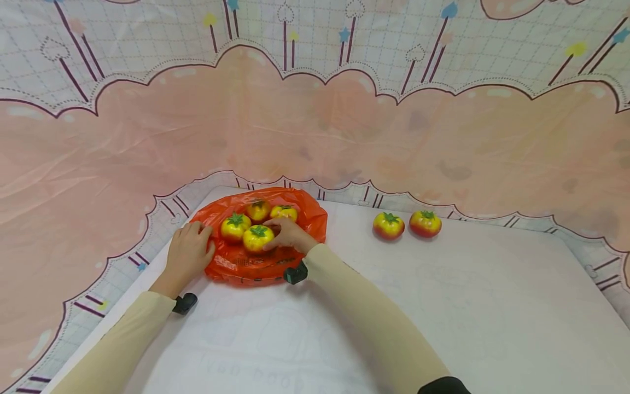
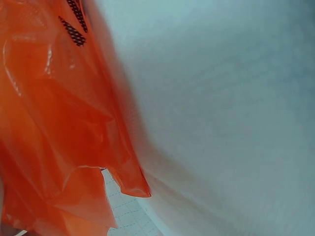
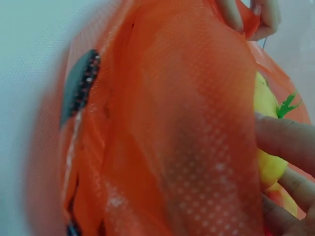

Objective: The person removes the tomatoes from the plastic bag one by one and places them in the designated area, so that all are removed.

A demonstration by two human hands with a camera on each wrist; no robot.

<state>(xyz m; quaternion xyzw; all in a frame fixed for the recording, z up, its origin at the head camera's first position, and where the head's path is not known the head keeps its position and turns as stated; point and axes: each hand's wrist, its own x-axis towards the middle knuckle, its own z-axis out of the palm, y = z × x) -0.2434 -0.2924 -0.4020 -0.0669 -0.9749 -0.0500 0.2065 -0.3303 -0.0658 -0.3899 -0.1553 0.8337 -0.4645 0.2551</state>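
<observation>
Front tomato (image 1: 256, 241) inside the red bag (image 1: 312, 216), towards the bag's near side, with green leaves facing up. Round, so without any long axis to line up with. Lies immediately left of the fingers of the right hand (image 1: 290, 235), the nearer of the two, reaching in over the bag's right side. Fingers there clamped on the tomato's right flank, thumb towards the bag's near edge, forefinger towards its far edge. Resting on the bag's bottom or slightly lifted: cannot tell.

Just beside it, also in the bag: left tomato (image 1: 235, 227), back tomato (image 1: 258, 210) towards the bag's far edge, and right tomato (image 1: 285, 213), partly behind the right hand.

At the bag's left rim, left hand (image 1: 189, 246), farther from the front tomato, with the left tomato lying between. Fingers there pinched on the bag's film, as seen in the right wrist view.

Well apart, out to the right of the bag: two loose tomatoes, near one (image 1: 389, 226) and far one (image 1: 425, 224), side by side on the same white surface (image 1: 443, 306) as the bag. Beyond the bag, patterned cloth (image 1: 295, 131).
</observation>
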